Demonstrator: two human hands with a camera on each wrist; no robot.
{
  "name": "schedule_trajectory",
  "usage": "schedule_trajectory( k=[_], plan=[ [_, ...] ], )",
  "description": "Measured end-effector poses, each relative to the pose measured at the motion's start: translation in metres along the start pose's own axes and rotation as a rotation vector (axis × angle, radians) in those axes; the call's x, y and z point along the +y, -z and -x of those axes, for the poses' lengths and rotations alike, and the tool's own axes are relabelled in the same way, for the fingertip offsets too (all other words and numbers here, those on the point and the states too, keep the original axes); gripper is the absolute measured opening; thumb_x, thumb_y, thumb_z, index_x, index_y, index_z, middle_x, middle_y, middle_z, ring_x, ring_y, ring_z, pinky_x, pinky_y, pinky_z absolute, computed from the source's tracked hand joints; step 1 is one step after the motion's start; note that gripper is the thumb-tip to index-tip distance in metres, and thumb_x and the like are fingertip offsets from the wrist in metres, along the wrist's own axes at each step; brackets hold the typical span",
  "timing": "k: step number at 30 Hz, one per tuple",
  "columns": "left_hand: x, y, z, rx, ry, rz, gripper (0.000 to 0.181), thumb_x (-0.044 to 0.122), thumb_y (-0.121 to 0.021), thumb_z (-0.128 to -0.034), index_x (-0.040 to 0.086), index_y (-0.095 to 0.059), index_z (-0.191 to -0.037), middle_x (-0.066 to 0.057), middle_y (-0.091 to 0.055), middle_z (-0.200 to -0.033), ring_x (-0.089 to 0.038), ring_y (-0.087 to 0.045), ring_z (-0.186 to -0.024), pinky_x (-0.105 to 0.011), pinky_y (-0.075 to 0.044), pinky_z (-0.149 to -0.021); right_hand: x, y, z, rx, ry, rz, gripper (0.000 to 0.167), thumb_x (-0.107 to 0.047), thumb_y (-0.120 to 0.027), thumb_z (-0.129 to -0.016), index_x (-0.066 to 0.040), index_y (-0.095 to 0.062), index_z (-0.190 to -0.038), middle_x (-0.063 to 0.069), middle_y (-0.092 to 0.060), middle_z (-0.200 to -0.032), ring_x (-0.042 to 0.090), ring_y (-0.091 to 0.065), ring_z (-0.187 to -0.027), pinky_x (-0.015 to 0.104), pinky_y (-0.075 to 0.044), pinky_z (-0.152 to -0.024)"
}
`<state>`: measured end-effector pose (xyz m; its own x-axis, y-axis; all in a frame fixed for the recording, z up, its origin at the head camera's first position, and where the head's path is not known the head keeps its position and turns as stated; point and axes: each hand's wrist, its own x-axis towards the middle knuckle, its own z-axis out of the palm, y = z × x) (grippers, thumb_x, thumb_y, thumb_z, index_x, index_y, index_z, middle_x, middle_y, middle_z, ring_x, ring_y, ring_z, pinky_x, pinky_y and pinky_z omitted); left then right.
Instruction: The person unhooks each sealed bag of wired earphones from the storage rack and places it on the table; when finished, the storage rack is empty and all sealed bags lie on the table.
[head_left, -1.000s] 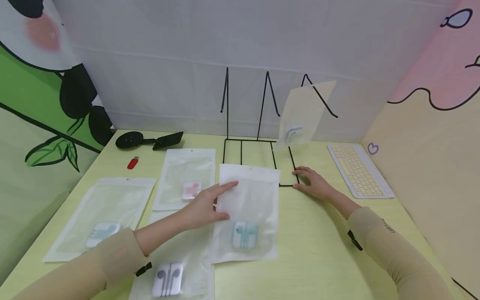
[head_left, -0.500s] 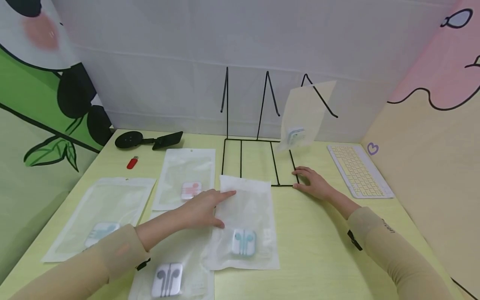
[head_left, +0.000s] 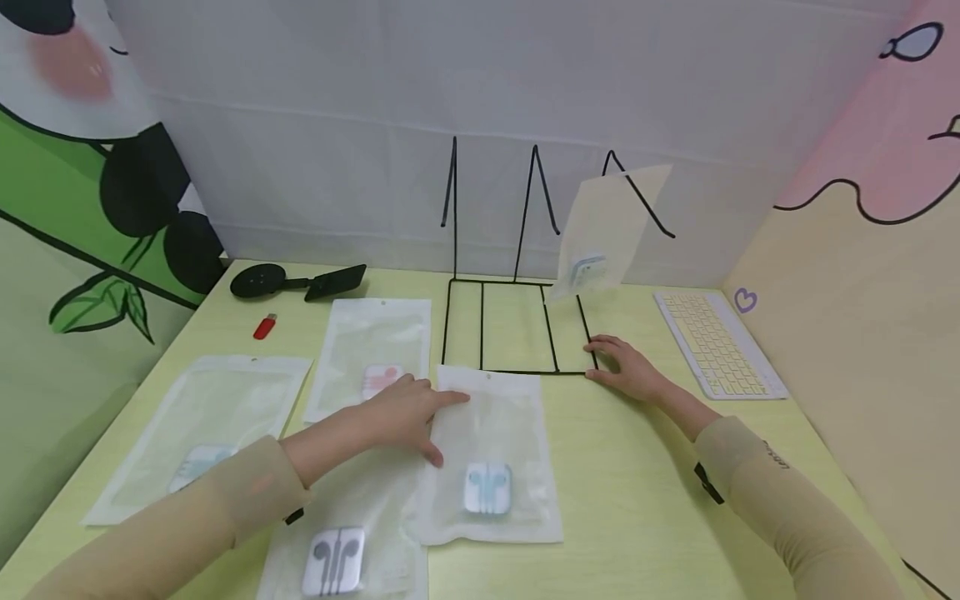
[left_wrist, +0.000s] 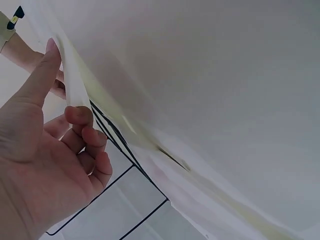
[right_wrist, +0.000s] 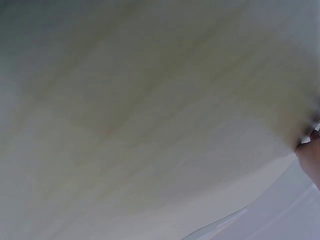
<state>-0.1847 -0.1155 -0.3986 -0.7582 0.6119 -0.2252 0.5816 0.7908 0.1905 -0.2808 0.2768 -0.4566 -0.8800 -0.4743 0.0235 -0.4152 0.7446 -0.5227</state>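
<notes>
In the head view my left hand (head_left: 405,417) lies at the left edge of a translucent zip bag (head_left: 498,425), thumb and index finger spread and the index fingertip on the bag. Inside it shows a white case of light-blue earphones (head_left: 487,490). The left wrist view has the bag's edge rising beside the thumb, with the other fingers bent below. My right hand (head_left: 628,367) grips the front right corner of a black wire rack (head_left: 517,372). One similar bag (head_left: 611,221) hangs from the rack's right hook. Mostly blurred table surface fills the right wrist view.
More bagged earphones lie leftward: a pink set's bag (head_left: 375,333), a left-hand bag (head_left: 225,400) and a grey set's bag (head_left: 360,500), partly under the touched one. A black stand (head_left: 300,282), red USB stick (head_left: 265,326) and white keyboard (head_left: 716,342) lie around the table.
The bag with light-blue earphones has moved down and toward me, uncovering the rack's front bar. My left hand has followed it. My right hand stays at the rack corner.
</notes>
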Motion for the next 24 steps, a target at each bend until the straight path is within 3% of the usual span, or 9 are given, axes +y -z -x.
schedule_trajectory(
  k=[3, 14, 19, 24],
  plan=[
    [0.001, -0.001, 0.000, -0.022, 0.016, -0.018, 0.093, 0.057, -0.081, -0.0593, 0.027, -0.045, -0.140, 0.000, -0.065, -0.090, -0.019, -0.053, -0.085, -0.034, -0.039, -0.078, 0.001, -0.001, 0.000, 0.000, 0.000, 0.000, 0.055, -0.032, -0.065, -0.089, -0.005, -0.050, -0.135, 0.019, -0.034, -0.147, 0.042, -0.025, -0.137, 0.058, -0.020, -0.110],
    [0.002, 0.002, 0.002, -0.043, 0.022, -0.030, 0.093, 0.056, -0.081, -0.0595, 0.028, -0.045, -0.140, 0.001, -0.067, -0.081, -0.016, -0.053, -0.071, -0.033, -0.036, -0.077, -0.001, 0.001, 0.000, -0.001, -0.005, 0.006, 0.054, -0.032, -0.064, -0.090, -0.005, -0.049, -0.135, 0.019, -0.033, -0.147, 0.042, -0.026, -0.136, 0.059, -0.021, -0.110],
    [-0.006, 0.010, -0.003, 0.039, 0.004, -0.052, 0.094, 0.059, -0.078, -0.0625, 0.025, -0.043, -0.143, 0.005, -0.064, -0.079, -0.016, -0.055, -0.083, -0.036, -0.038, -0.081, -0.001, 0.000, 0.000, -0.005, -0.005, 0.002, 0.054, -0.032, -0.064, -0.090, -0.006, -0.050, -0.135, 0.019, -0.034, -0.147, 0.042, -0.026, -0.136, 0.059, -0.021, -0.110],
    [-0.014, 0.027, -0.012, 0.182, 0.006, -0.042, 0.090, 0.058, -0.076, -0.0669, 0.020, -0.044, -0.142, 0.000, -0.062, -0.097, -0.021, -0.053, -0.094, -0.044, -0.041, -0.085, 0.000, 0.000, 0.000, -0.003, -0.005, 0.010, 0.054, -0.033, -0.065, -0.089, -0.006, -0.050, -0.134, 0.019, -0.034, -0.147, 0.042, -0.026, -0.136, 0.059, -0.021, -0.110]
  ],
)
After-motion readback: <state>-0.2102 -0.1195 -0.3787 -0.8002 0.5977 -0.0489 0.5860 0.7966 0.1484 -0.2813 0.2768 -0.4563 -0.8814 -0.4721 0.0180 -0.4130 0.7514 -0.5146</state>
